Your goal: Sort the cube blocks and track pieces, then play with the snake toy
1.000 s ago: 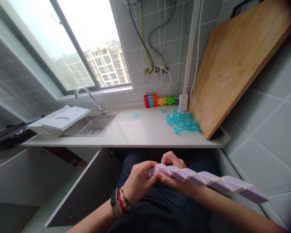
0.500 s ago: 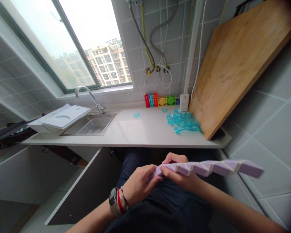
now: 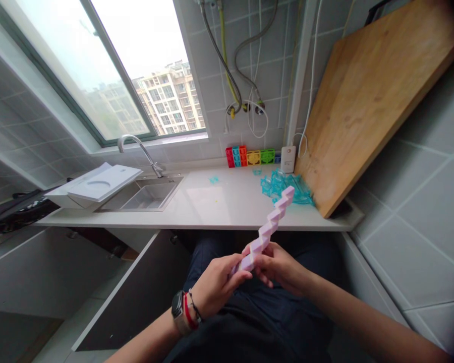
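A lilac snake puzzle (image 3: pixel 266 232) of zigzag wedge segments with pale edges is held above my lap. My left hand (image 3: pixel 216 282) pinches its near end between thumb and fingers. Just above that grip, my right hand (image 3: pixel 285 269) closes on the puzzle's lower segments, some of its fingers lying behind it. The free end slants up and to the right, in front of the counter and overlapping the turquoise plastic pieces in view. Part of the near end is hidden by my left fingers.
A pale counter (image 3: pixel 208 214) lies ahead, with turquoise plastic pieces (image 3: pixel 304 191) and colourful blocks (image 3: pixel 253 157) towards the back. Left are a sink (image 3: pixel 147 195), a white box (image 3: pixel 98 182) and an opened cabinet door (image 3: pixel 124 292). A wooden board (image 3: pixel 378 96) leans at the right.
The long end of the snake puzzle has swung from pointing right to pointing up and away. My right hand has turned with it, while my left hand stays nearly in place.
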{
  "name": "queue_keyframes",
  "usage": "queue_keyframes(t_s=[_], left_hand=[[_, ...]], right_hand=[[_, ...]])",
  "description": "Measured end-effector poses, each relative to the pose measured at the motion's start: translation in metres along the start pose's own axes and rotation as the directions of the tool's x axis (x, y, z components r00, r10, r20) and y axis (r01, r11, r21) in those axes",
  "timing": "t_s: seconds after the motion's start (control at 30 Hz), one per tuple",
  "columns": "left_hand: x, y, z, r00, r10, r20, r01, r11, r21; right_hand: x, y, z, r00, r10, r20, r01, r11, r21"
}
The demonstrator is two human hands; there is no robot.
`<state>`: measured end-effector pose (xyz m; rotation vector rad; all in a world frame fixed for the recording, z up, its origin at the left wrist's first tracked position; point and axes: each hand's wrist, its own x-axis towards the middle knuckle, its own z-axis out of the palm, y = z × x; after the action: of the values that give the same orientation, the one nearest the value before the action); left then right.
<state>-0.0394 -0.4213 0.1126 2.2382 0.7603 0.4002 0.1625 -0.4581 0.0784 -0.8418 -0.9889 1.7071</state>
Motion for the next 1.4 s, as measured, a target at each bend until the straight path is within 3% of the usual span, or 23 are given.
queue_keyframes(t_s=[0.2, 0.37, 0.47, 0.53, 0.67, 0.8, 0.87, 1.0, 1.2, 1.4], left_hand=[[0.000, 0.005, -0.006, 0.996, -0.063, 0.065, 0.075, 0.975, -0.209], [0.002, 0.009, -0.007, 0.978, -0.080, 0.192, 0.160, 0.880, -0.447], [0.005, 0.008, -0.003, 0.984, -0.111, 0.137, 0.158, 0.900, -0.407], [0.005, 0.007, 0.001, 0.992, -0.122, 0.041, 0.128, 0.947, -0.293], [0.002, 0.005, 0.006, 0.990, -0.102, -0.101, 0.096, 0.993, -0.064], [0.000, 0.005, 0.009, 0.988, -0.082, -0.130, 0.082, 0.997, -0.011], [0.001, 0.005, 0.009, 0.989, -0.085, -0.119, 0.082, 0.996, -0.030], [0.004, 0.005, 0.006, 0.992, -0.104, -0.076, 0.098, 0.992, -0.084], [0.004, 0.007, 0.006, 0.996, -0.053, -0.065, 0.048, 0.996, -0.075], [0.003, 0.008, 0.009, 0.999, -0.037, -0.033, 0.034, 0.997, -0.070]], right_hand=[[0.000, 0.005, -0.004, 0.984, -0.144, 0.105, 0.142, 0.990, 0.024], [-0.001, 0.011, -0.004, 0.988, -0.156, 0.000, 0.156, 0.987, -0.044], [-0.004, 0.009, 0.000, 0.976, -0.197, -0.091, 0.178, 0.967, -0.182], [-0.007, 0.006, 0.003, 0.949, -0.282, -0.143, 0.213, 0.905, -0.369], [-0.011, 0.004, 0.008, 0.879, -0.459, -0.129, 0.231, 0.648, -0.726], [-0.012, 0.009, 0.010, 0.857, -0.509, -0.084, 0.190, 0.463, -0.866], [-0.011, 0.008, 0.010, 0.847, -0.526, -0.075, 0.212, 0.463, -0.861], [-0.012, -0.003, 0.009, 0.817, -0.565, -0.117, 0.269, 0.552, -0.790], [-0.017, -0.021, 0.010, 0.804, -0.594, -0.027, 0.343, 0.499, -0.796], [-0.019, -0.019, 0.008, 0.810, -0.585, -0.038, 0.328, 0.507, -0.797]])
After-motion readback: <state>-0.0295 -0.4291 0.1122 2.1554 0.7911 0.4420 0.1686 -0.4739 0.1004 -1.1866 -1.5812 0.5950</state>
